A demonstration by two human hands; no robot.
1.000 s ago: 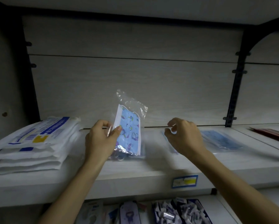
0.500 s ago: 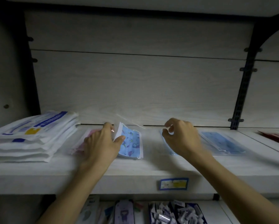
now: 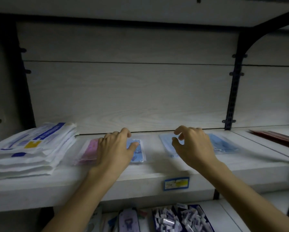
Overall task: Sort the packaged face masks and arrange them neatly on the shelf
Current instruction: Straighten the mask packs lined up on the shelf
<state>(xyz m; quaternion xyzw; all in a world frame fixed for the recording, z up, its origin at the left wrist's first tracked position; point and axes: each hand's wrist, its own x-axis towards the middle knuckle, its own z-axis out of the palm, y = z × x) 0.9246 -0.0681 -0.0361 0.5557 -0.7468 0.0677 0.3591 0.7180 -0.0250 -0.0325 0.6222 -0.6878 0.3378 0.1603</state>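
A blue patterned mask pack lies flat on the white shelf, next to a pink mask pack. My left hand rests palm down across both packs, its thumb touching the blue patterned one. Plain blue mask packs lie to the right on the same shelf. My right hand hovers over their left part with loosely curled fingers and holds nothing that I can see.
A stack of white packages with blue and yellow print fills the shelf's left end. Red packs lie at the far right. A price label is on the shelf's front edge. Small items fill the shelf below.
My left hand has lowered the blue patterned pack from upright to flat on the shelf beside the pink pack. My right hand stayed over the plain blue packs.
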